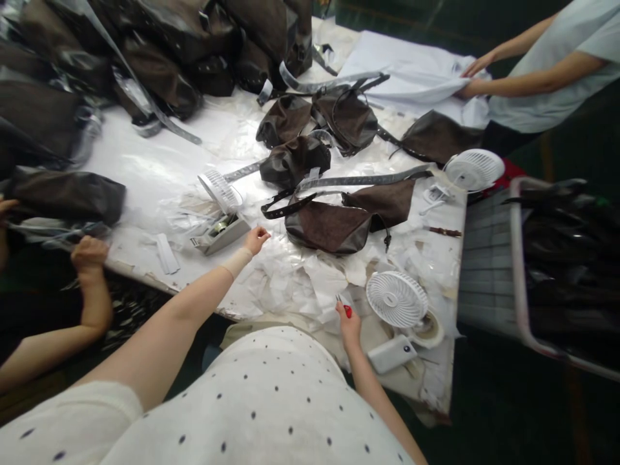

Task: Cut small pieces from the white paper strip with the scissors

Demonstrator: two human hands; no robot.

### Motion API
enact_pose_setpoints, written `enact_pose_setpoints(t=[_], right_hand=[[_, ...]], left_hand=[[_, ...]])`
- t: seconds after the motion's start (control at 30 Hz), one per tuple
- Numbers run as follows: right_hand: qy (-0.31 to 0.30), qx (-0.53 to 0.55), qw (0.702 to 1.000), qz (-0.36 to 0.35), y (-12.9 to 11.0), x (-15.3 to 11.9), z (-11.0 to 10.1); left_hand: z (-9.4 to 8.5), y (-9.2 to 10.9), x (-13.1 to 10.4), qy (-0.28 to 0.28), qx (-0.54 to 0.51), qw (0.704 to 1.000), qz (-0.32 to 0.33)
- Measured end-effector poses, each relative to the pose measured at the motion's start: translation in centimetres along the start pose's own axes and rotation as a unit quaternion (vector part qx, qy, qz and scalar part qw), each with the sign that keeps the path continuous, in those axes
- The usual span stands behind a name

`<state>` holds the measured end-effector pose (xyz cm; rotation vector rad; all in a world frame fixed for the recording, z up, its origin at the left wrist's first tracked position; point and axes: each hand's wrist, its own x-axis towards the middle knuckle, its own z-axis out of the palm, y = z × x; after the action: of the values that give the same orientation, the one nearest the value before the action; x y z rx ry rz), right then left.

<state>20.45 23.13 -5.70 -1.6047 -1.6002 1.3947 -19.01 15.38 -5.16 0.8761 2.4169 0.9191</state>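
Observation:
My left hand (256,239) is over the table beside a grey tape dispenser (221,234), its fingers pinched together; what they hold, if anything, is too small to make out. Lower and to the right, my right hand (349,323) is closed around small red-handled scissors (347,311), whose tips point up and away from me. Between and beyond my hands lies a dark brown bag (329,227) with a studded strap. Crumpled white paper and clear plastic scraps (300,287) spread beneath it, near both hands.
More brown bags (290,161) lie behind, with a large pile (159,58) at the back left. White fans (396,298), a tape roll (429,329) and a phone-like white object (392,354) sit at right, near a crate (518,258). Other people's hands work at far left and upper right.

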Motion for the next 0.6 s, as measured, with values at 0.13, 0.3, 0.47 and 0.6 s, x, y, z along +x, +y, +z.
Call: enact_pose_setpoints(t=[0.13,0.3,0.47,0.6], right_hand=[[0.008,-0.001,1.000,-0.022,0.0,0.1,0.2],[-0.050,0.022,0.996,-0.077,-1.4,0.3,3.1],[-0.090,0.032,0.992,-0.088,-3.3,0.3,5.2],[-0.105,0.056,0.991,-0.067,-4.9,0.2,5.3]], left_hand=[[-1.8,1.4,-0.3,-0.025,-0.013,1.000,0.013],[2.0,3.0,-5.7,-0.118,-0.033,0.992,0.015],[3.7,4.3,-5.3,-0.113,-0.094,0.989,-0.034],[0.1,5.3,-0.9,-0.077,-0.177,0.979,-0.069]])
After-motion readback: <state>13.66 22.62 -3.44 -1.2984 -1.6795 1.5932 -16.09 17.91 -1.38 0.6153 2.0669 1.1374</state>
